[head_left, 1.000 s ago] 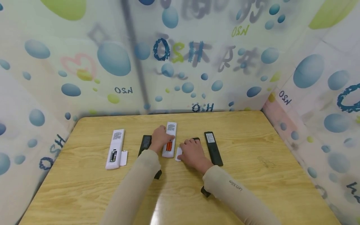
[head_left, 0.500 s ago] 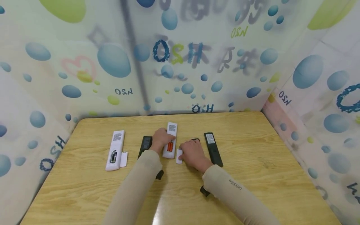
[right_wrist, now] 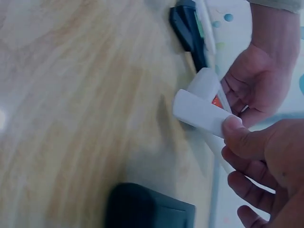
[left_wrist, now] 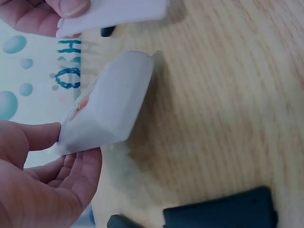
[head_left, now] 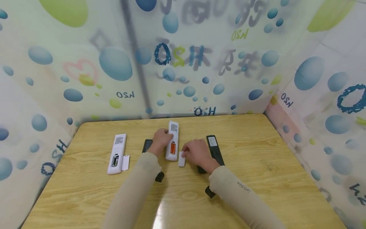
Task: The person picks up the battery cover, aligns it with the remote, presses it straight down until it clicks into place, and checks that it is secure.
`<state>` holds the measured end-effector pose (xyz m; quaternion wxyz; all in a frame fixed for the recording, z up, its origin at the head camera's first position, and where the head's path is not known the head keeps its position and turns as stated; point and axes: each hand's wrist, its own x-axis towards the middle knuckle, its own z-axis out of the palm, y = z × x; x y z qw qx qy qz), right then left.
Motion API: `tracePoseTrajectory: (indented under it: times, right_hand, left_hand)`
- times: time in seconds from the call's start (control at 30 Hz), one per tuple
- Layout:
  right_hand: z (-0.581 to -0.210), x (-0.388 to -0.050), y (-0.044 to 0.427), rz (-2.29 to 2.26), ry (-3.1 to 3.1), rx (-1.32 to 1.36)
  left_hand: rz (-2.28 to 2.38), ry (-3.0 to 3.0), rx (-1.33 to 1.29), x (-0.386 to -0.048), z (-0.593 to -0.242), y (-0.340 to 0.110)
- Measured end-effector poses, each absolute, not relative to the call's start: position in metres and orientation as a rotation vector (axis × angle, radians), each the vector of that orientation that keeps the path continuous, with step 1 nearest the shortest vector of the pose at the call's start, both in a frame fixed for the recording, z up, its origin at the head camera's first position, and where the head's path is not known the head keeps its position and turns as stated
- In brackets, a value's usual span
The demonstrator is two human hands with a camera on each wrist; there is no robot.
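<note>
My left hand (head_left: 161,140) grips a white remote control (head_left: 172,156) by its side, thumb on one face and fingers round the other edge. In the left wrist view the remote (left_wrist: 118,95) is tilted, with a shadow on the table beside it. Its battery compartment is uncovered and holds orange batteries (head_left: 172,148). Just right of it, my right hand (head_left: 197,152) pinches a small white battery cover (head_left: 181,162). The right wrist view shows this cover (right_wrist: 199,112) between thumb and fingers, with the other fingers loosely bent.
Another white remote (head_left: 117,144), its battery compartment uncovered, lies left with its cover (head_left: 125,163) beside it. A black remote (head_left: 147,144) is partly hidden by my left arm. Black remotes (head_left: 215,154) also lie at right, one partly under my right hand. A patterned wall backs the table.
The white remote and left hand have moved slightly away from me. The right hand has shifted a little and now shows its thumb on the cover; more of the black remote below it is visible.
</note>
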<state>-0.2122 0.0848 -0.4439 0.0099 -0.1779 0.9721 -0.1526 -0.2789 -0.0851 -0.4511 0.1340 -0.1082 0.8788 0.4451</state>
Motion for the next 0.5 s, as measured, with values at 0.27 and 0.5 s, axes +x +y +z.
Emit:
tracePoseTrajectory:
  times: [0.27,0.5]
  right_hand:
    - [-0.434,-0.213,0.093,-0.478,3.042,-0.516]
    - [-0.435,-0.213,0.102,-0.488,3.039,-0.525]
  left_hand:
    - [1.457,2.461,-0.325,-0.278,-0.445,-0.09]
    - [1.512,2.436,-0.248,-0.267,-0.441,-0.088]
